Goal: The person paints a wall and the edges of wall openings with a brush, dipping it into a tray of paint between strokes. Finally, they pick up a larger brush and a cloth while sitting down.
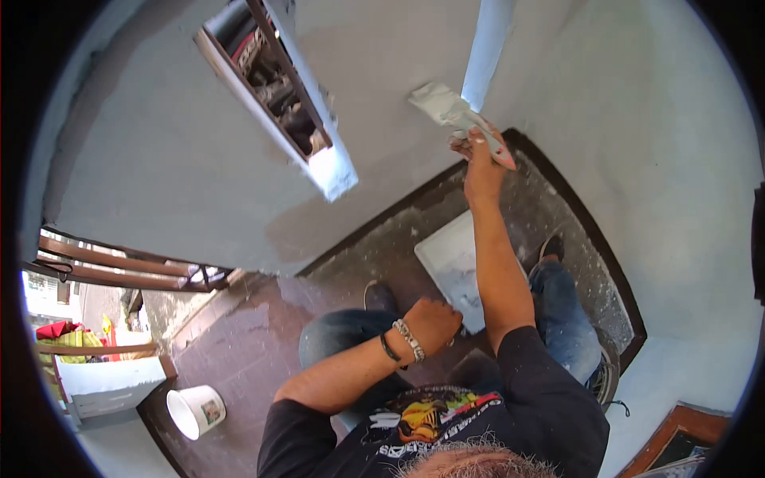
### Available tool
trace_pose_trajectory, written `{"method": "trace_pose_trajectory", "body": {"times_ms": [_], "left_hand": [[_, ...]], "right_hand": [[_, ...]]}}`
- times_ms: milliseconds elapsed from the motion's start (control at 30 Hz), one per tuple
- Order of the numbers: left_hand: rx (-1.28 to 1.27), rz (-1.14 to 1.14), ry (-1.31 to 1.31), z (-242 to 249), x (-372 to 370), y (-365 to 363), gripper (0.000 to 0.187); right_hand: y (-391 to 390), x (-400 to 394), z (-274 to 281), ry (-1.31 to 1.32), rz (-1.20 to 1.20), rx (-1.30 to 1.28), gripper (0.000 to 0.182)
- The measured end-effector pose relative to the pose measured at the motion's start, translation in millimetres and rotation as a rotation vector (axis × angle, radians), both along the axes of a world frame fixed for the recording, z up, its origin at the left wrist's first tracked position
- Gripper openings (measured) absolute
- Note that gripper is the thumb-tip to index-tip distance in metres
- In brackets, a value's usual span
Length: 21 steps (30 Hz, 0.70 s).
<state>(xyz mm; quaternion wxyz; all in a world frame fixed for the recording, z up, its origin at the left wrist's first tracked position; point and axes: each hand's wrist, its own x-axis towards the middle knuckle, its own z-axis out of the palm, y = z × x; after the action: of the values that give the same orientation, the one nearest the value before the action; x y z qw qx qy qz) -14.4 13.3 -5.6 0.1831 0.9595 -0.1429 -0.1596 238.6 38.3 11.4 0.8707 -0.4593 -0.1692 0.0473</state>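
Observation:
My right hand (482, 155) is raised at the grey wall, its fingers wrapped around the handle of a wide paintbrush (440, 103). The pale bristles lie close over the wall, pointing up and left, and pale paint smears coat the brush and fingers. Closed in a fist, my left hand (434, 323) rests near my knee, with a beaded bracelet (409, 341) at the wrist. What it holds, if anything, is hidden. On the floor between my legs is a white rectangular tray (440, 243) with greyish marks, partly covered by my right arm.
A narrow wall opening with a pale frame (333, 177) shows cluttered items inside. A white bucket (185, 410) stands on the reddish floor at lower left. Beyond it are brown railing bars (103, 263). Dark skirting (382, 223) runs along the walls, and a wheel (610, 370) shows beside my right leg.

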Motion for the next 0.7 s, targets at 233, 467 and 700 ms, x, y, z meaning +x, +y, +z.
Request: {"method": "trace_pose_trajectory", "body": {"times_ms": [233, 467, 700], "left_hand": [[0.068, -0.006, 0.063, -5.8, 2.8, 3.7, 0.037], [0.077, 0.004, 0.049, -11.1, 5.3, 9.3, 0.038], [0.069, 0.021, 0.052, -7.0, 3.7, 12.8, 0.038]], "right_hand": [[-11.9, 46.7, 146.4, -0.259, -0.054, 0.355, 0.032], [14.9, 95.5, 209.7, -0.258, -0.009, 0.433, 0.03], [30.4, 83.6, 142.9, -0.107, -0.128, 0.32, 0.027]]}}
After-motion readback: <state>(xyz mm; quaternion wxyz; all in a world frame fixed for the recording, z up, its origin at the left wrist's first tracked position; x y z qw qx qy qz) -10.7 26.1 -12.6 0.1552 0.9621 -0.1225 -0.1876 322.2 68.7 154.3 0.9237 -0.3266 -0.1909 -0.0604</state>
